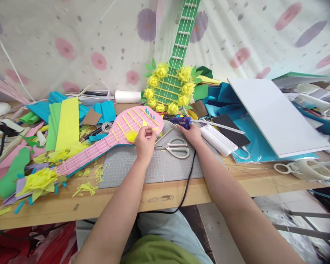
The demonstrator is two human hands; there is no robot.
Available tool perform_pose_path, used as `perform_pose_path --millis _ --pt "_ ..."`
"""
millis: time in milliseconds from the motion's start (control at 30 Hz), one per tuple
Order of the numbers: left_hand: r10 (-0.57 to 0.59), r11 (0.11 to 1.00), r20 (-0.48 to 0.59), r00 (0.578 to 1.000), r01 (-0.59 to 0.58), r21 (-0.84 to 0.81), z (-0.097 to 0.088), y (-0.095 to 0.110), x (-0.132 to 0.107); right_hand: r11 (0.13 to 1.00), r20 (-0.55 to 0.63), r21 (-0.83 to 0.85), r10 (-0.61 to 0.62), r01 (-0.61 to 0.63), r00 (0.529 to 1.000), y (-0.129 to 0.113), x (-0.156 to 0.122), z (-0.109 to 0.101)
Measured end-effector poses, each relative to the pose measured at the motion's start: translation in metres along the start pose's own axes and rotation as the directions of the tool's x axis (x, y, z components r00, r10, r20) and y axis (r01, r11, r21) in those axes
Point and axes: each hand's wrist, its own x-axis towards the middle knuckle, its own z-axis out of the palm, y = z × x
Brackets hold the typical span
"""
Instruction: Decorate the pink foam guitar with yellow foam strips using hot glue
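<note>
My left hand (145, 141) pinches a small yellow paper flower (149, 128) at the lower edge of the pink paper guitar (118, 134), which lies flat on the grey cutting mat (154, 165). A second yellow flower (131, 136) sits on the pink body just left of that hand. My right hand (193, 132) is closed round the blue glue gun (180, 121), its nozzle pointing left toward the guitar's round end. The gun's black cord (191, 172) runs down over the table edge.
White-handled scissors (176, 147) lie between my hands. A green guitar with yellow flowers (171, 86) leans at the back. Crepe paper sheets (63, 124) and scraps crowd the left; a white board (275, 113), phone (231, 130) and tape rolls (313, 169) sit right.
</note>
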Motion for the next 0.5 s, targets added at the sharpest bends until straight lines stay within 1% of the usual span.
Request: perform_pose_path --millis 133,200,267,333,400,467,500 --pt "-0.011 1.000 0.001 1.000 0.011 -0.021 0.001 0.001 -0.001 0.996 0.031 -0.090 -0.007 0.010 0.999 -0.005 -0.002 0.000" --pt "-0.024 0.999 0.004 1.000 0.024 -0.037 0.001 0.003 -0.001 0.994 0.032 -0.107 -0.018 0.021 0.999 -0.008 -0.004 -0.002" --pt "-0.040 0.998 -0.004 0.999 0.040 -0.048 0.000 0.006 -0.002 0.991 -0.006 -0.126 -0.052 0.051 0.999 -0.009 -0.008 -0.007" --pt "-0.055 0.996 -0.021 0.998 0.053 -0.071 0.000 0.010 -0.003 0.981 -0.075 -0.172 -0.099 0.085 0.992 -0.008 -0.013 -0.014" --pt "-0.078 0.989 -0.033 0.996 0.073 -0.128 -0.001 0.014 -0.004 0.969 -0.133 -0.225 -0.131 0.099 0.982 -0.007 -0.020 -0.023" --pt "-0.123 0.970 -0.040 0.992 0.112 -0.216 0.000 0.017 -0.004 0.972 -0.142 -0.218 -0.120 0.087 0.982 -0.008 -0.027 -0.031" --pt "-0.154 0.955 -0.040 0.987 0.138 -0.261 0.001 0.018 -0.004 0.980 -0.117 -0.183 -0.106 0.083 0.987 -0.011 -0.031 -0.034"
